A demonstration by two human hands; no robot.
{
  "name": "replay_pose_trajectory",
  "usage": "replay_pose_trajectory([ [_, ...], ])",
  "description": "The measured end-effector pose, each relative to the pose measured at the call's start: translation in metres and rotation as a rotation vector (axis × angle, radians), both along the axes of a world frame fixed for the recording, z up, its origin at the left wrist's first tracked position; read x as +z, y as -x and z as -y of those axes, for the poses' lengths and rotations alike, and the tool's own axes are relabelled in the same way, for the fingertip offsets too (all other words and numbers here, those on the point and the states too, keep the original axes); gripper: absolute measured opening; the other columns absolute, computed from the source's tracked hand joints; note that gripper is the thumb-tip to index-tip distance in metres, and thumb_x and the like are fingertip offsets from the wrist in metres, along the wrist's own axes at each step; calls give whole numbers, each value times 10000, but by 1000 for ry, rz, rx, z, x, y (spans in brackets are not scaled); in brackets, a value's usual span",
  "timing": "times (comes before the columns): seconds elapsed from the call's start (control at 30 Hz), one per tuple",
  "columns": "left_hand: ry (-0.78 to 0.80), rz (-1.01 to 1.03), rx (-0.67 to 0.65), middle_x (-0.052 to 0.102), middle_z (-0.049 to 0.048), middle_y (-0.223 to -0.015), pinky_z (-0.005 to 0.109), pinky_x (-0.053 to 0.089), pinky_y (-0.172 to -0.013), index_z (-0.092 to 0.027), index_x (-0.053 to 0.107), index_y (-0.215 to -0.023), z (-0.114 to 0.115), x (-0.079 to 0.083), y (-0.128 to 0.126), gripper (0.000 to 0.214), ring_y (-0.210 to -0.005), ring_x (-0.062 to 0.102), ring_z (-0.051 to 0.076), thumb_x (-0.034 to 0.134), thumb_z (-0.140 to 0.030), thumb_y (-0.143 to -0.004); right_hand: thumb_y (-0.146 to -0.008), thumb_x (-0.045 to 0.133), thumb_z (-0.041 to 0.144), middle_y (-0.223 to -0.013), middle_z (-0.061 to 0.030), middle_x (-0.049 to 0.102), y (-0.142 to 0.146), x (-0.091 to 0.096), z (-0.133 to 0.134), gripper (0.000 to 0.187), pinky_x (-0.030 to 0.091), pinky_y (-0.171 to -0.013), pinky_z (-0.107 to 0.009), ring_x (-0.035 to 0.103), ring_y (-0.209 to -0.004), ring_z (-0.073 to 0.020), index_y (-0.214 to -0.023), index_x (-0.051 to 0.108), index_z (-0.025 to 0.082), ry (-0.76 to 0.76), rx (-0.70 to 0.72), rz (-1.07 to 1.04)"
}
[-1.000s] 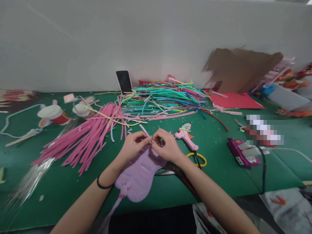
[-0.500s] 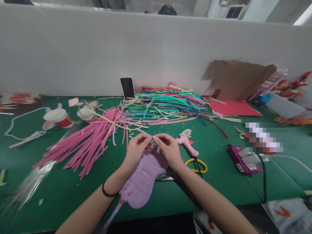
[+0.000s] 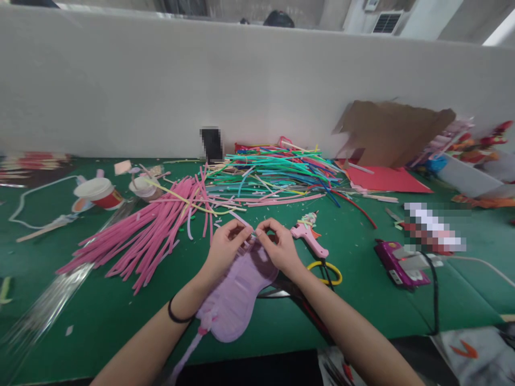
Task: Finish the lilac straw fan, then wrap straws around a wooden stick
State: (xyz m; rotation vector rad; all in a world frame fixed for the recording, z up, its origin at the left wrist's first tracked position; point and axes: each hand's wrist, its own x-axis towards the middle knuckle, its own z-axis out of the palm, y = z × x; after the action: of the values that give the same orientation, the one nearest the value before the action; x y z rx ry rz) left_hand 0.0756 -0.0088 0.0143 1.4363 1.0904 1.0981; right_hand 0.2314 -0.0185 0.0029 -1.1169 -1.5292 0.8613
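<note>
Between thumb and forefinger, my left hand (image 3: pixel 230 244) pinches a thin lilac chenille strip (image 3: pixel 240 219) that sticks out up and to the left. Close beside it, my right hand (image 3: pixel 277 244) is closed in a pinch near the strip's inner end; what lies in its fingertips is too small to make out. Under both hands is a lilac padded, double-lobed piece (image 3: pixel 235 305), its top partly hidden by my fingers. A lilac twisted cord (image 3: pixel 193 346) hangs from its lower left. To the right of my right hand rests a pink glue gun (image 3: pixel 311 238).
Pink chenille stems (image 3: pixel 137 236) lie in a bundle at left, beside lidded paper cups (image 3: pixel 98 193). Multicoloured stems (image 3: pixel 277 169) are heaped at the back near a phone (image 3: pixel 212 145). At right are a purple power strip (image 3: pixel 402 265), a yellow ring (image 3: pixel 328 273) and red sheets (image 3: pixel 390 178).
My fingertips have drawn slightly apart, the right hand shifting a little to the right. The lilac strip has moved slightly with my left hand. The padded piece stays nearly in place.
</note>
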Motion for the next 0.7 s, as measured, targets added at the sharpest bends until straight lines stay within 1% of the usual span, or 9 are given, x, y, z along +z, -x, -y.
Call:
replay_pose_trajectory([
  [0.13,-264,-307,-86,619,6,-706,253,418,-653,-171,618,-705,-2,2,9,247,-683,563,144,609,-360,-864,-838,554,181,-771,-21,567,-9,5,2,45,401,-647,-270,520,-700,-144,-799,577,178,-156,128,326],
  [0.17,-290,-341,-107,617,6,-703,252,410,-654,-172,619,-692,-2,3,10,250,-685,557,143,611,-353,-864,-835,560,177,-766,-23,572,-10,6,3,43,399,-650,-274,517,-696,-145,-799,584,176,-159,139,352],
  [0.2,-280,-337,-119,616,5,-698,250,409,-651,-172,621,-693,-3,3,11,247,-680,556,141,614,-351,-863,-840,567,189,-761,-24,580,-11,6,3,53,400,-645,-274,521,-696,-145,-798,596,176,-139,134,336],
  [0.27,-183,-225,-94,618,-3,-686,243,423,-642,-174,630,-726,-3,4,10,226,-659,562,135,623,-357,-858,-856,587,251,-774,-29,616,-10,6,4,95,414,-633,-265,549,-710,-146,-816,631,177,-39,94,175],
  [0.37,-10,36,35,637,-4,-703,228,448,-641,-172,645,-773,-3,4,5,213,-674,582,129,653,-376,-837,-831,644,370,-799,-24,660,-4,4,5,199,429,-573,-239,567,-677,-131,-901,681,188,186,61,-182],
  [0.4,34,110,76,649,2,-725,222,451,-643,-170,651,-781,-3,3,3,216,-696,590,130,668,-380,-825,-812,665,398,-777,-15,658,-2,4,5,237,420,-535,-230,550,-627,-118,-921,690,189,260,65,-270],
  [0.47,105,216,121,667,17,-769,211,451,-641,-162,662,-790,-2,1,0,225,-731,597,130,699,-384,-800,-777,697,431,-698,7,629,2,3,5,287,379,-461,-215,483,-523,-91,-922,703,183,366,77,-362],
  [0.57,162,278,130,662,15,-770,196,446,-623,-154,667,-783,0,-3,-3,229,-707,585,112,734,-373,-770,-745,726,438,-665,18,609,4,3,5,303,357,-434,-206,439,-481,-72,-896,708,176,393,60,-402],
  [0.7,157,240,113,632,-9,-707,188,432,-574,-158,649,-756,3,-7,-5,227,-621,547,92,745,-364,-761,-734,733,437,-688,12,616,4,4,5,291,358,-456,-201,459,-523,-77,-851,699,172,368,7,-409],
])
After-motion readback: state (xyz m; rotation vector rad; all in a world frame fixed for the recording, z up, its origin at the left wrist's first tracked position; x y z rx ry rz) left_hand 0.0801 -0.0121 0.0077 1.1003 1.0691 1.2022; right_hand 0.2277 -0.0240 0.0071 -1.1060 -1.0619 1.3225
